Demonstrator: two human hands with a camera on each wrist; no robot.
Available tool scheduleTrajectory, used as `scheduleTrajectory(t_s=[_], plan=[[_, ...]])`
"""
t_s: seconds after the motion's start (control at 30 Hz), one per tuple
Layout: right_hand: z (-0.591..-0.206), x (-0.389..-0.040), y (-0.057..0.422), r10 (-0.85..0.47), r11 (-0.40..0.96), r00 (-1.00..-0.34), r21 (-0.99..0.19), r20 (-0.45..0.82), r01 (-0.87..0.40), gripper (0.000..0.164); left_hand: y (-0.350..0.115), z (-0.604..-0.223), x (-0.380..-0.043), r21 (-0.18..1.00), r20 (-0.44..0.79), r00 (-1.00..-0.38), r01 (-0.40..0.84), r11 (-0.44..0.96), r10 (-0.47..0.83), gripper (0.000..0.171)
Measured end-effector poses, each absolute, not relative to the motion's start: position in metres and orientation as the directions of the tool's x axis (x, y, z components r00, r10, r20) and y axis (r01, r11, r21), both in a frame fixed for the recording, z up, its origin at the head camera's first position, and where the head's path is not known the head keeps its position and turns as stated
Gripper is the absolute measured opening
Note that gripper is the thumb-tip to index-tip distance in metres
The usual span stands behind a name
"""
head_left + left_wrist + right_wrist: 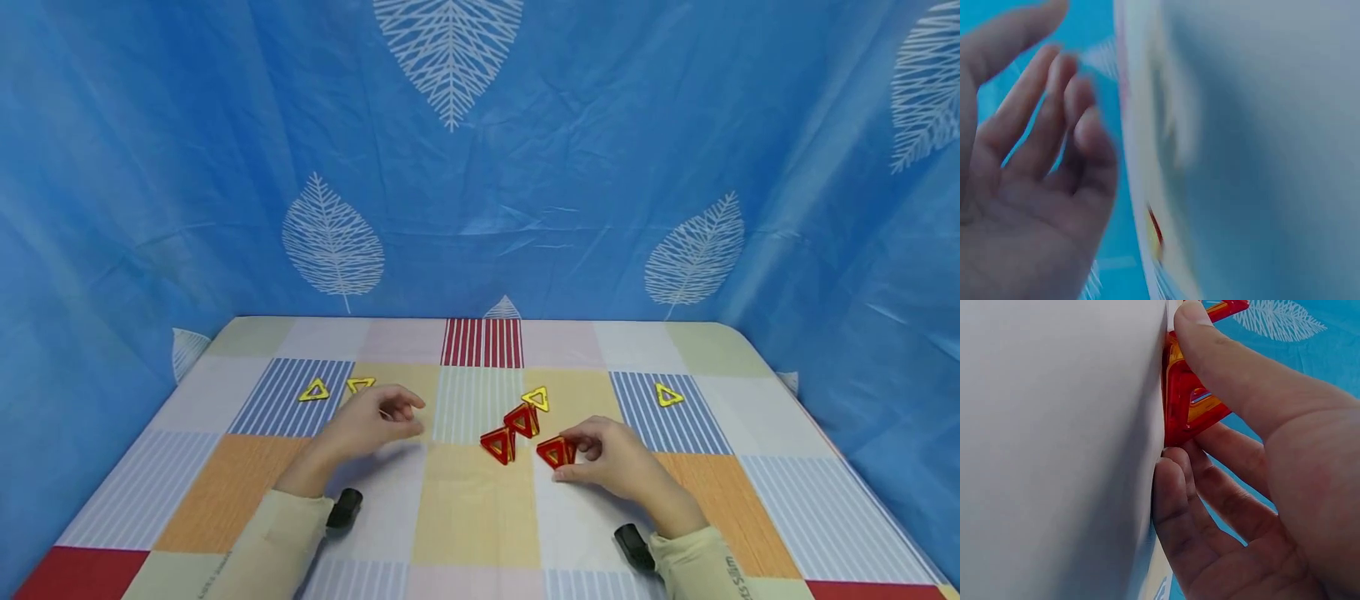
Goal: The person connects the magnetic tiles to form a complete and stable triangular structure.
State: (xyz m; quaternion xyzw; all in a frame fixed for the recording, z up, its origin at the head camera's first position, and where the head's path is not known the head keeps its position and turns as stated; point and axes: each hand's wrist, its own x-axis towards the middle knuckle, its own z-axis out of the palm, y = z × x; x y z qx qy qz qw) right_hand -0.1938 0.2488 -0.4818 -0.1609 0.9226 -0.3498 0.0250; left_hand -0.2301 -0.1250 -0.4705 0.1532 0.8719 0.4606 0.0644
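Observation:
My right hand (618, 457) pinches a red triangular pyramid (556, 452) between thumb and fingers, low at the tabletop. Close up in the right wrist view, the red pyramid (1194, 400) shows orange inner edges and a hollow centre. To its left stand two more such pieces, a nearer red pyramid (497, 446) and a farther red pyramid (522, 419). A yellow triangle frame (536, 398) lies right behind the farther one. Over the left side of the table, my left hand (367, 423) has loosely bent fingers and holds nothing; the left wrist view is blurred.
Beyond my left hand lie a yellow triangle (315, 390) and another yellow triangle (361, 384), partly hidden by the hand. One more yellow triangle (668, 395) lies at the right. A patchwork cloth (480, 508) covers the table; a blue leaf-print curtain (480, 192) hangs behind.

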Motion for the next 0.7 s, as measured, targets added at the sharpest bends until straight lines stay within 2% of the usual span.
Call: scheduleTrajectory(t_s=[0.1, 0.2, 0.33, 0.47, 0.7], plan=[[-0.482, -0.193, 0.25, -0.313, 0.703, -0.947, -0.654, 0.067, -0.279, 0.055, -0.158, -0.473, -0.244, 0.799, 0.036, -0.984, 0.134, 0.586, 0.175, 0.033], [-0.482, -0.193, 0.25, -0.308, 0.708, -0.95, -0.652, 0.061, -0.271, 0.056, -0.19, -0.475, -0.255, 0.757, 0.005, -0.997, 0.056, 0.652, 0.079, 0.047], [-0.481, -0.195, 0.25, -0.308, 0.71, -0.95, -0.649, 0.062, -0.272, 0.056, -0.222, -0.474, -0.265, 0.725, -0.107, -0.994, -0.077, 0.685, 0.001, 0.069], [-0.48, -0.195, 0.25, -0.314, 0.709, -0.948, -0.649, 0.059, -0.275, 0.055, -0.241, -0.471, -0.269, 0.715, -0.224, -0.973, -0.204, 0.669, -0.056, 0.084], [-0.481, -0.195, 0.249, -0.32, 0.71, -0.947, -0.651, 0.042, -0.269, 0.055, -0.252, -0.469, -0.269, 0.686, -0.304, -0.952, -0.25, 0.683, -0.042, 0.082]])
